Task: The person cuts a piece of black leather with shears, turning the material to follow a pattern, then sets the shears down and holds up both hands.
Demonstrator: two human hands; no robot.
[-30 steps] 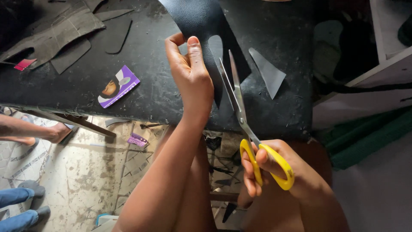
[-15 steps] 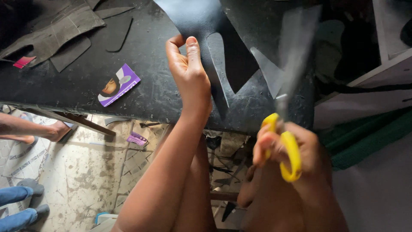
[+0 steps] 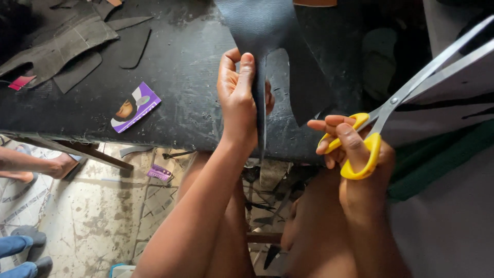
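Note:
My left hand (image 3: pixel 238 98) pinches a sheet of dark blue-black leather (image 3: pixel 267 31) and holds it upright over the front edge of the black worktable (image 3: pixel 175 67). A long cut runs up the sheet, so a narrow strip hangs down beside my fingers. My right hand (image 3: pixel 355 149) grips the yellow-handled scissors (image 3: pixel 396 103) off to the right, away from the leather. Their steel blades are slightly apart and point up toward the right corner.
Several dark cut leather pieces (image 3: pixel 67 46) lie at the table's back left. A small purple and white card (image 3: pixel 136 107) and a pink scrap (image 3: pixel 20 82) also rest there. Another person's foot (image 3: pixel 56 167) and blue shoes (image 3: pixel 23 247) are on the stained floor at left.
The scissors left the cut in the leather and swung out to the right, blades now pointing up and away. My left hand lifted the sheet closer, turning it more edge-on.

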